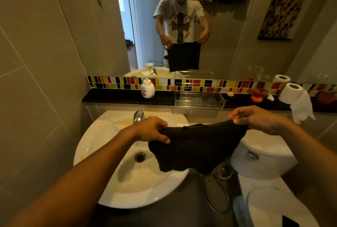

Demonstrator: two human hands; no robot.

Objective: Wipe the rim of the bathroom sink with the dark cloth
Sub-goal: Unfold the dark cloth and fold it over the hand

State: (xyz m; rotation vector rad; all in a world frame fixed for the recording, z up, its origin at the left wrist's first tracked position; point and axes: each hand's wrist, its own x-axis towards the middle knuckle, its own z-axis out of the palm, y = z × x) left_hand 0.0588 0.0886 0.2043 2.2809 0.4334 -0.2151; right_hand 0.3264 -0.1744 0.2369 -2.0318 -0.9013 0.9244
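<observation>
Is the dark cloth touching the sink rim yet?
Apart. In the head view the dark cloth hangs stretched between the left hand and right hand, above the sink; the mirror shows it held in the air.

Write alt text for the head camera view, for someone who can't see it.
Two hands, left hand and right hand, hold a dark cloth stretched above a white sink with yellowish stains; a soap dispenser stands on the ledge behind.

Surface point(113, 97): dark ledge across the middle of the frame, below the coloured tile strip.
Left of centre: soap dispenser point(147, 88), upright.
Centre: clear tray point(199, 100), overhanging the front edge.
Right: plastic cup point(259, 88), orange at the bottom; toilet roll point(291, 92), loose end hanging over the edge.
</observation>
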